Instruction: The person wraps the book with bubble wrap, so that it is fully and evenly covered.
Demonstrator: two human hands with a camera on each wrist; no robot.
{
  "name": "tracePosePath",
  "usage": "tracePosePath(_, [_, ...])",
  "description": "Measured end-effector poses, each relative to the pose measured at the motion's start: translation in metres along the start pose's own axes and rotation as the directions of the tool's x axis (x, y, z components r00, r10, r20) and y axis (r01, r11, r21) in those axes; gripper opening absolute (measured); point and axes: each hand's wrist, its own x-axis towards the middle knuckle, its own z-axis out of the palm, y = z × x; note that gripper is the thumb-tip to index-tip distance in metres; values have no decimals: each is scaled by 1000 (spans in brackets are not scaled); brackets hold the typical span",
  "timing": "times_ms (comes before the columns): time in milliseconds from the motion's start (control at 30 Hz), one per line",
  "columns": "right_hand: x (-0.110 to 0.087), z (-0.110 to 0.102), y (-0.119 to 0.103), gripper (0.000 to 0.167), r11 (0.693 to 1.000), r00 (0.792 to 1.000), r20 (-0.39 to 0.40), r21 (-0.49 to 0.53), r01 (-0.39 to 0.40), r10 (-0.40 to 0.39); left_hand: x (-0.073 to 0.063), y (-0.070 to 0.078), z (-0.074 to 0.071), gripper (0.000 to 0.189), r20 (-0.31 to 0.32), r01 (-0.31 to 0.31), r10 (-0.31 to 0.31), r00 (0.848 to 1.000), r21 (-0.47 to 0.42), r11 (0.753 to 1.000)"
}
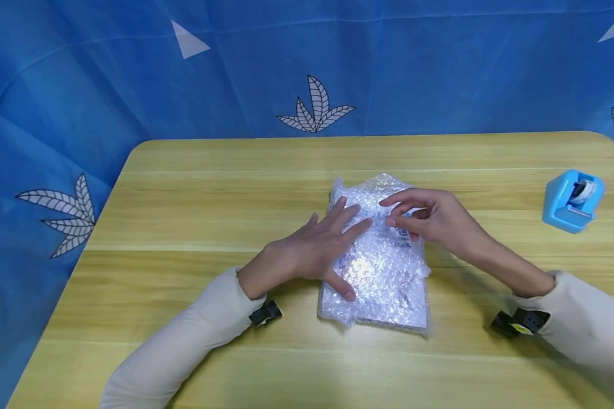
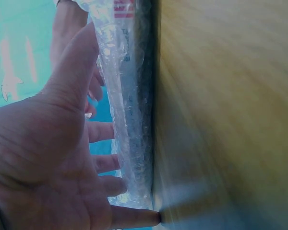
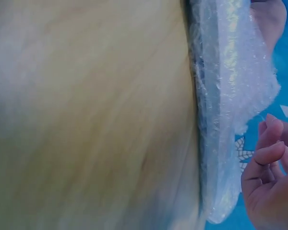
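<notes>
A flat, book-like item in bubble wrap (image 1: 384, 295) lies on the table, with print showing through the wrap. My left hand (image 1: 319, 244) rests on its left side, fingers spread and straight. In the left wrist view, the left hand (image 2: 53, 158) touches the wrapped edge, and its little finger reaches down to the tabletop. Over the upper right of the package is my right hand (image 1: 427, 216), its fingers bent and thumb drawn toward them. A faint clear sliver, seemingly tape (image 3: 263, 116), shows at the fingertips of the right hand (image 3: 273, 177).
A blue tape dispenser (image 1: 568, 207) with a roll in it stands at the right of the wooden table (image 1: 184, 227). Blue cloth (image 1: 235, 68) with leaf prints hangs behind the table and along its left side.
</notes>
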Motion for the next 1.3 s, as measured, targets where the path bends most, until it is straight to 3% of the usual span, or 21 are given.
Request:
tracePosePath(767, [15, 11, 3, 29, 993, 998, -20, -100, -65, 64, 1, 1, -1, 130, 10, 1, -1, 1000, 38, 999])
tracePosePath(1033, [15, 13, 4, 32, 978, 998, -56, -203, -49, 38, 0, 1, 0, 130, 4, 1, -1, 1000, 36, 999])
tracePosePath(1300, [15, 15, 3, 31, 964, 998, -61, -265, 17, -34, 0, 1, -1, 130, 11, 0, 0, 1000, 31, 1000])
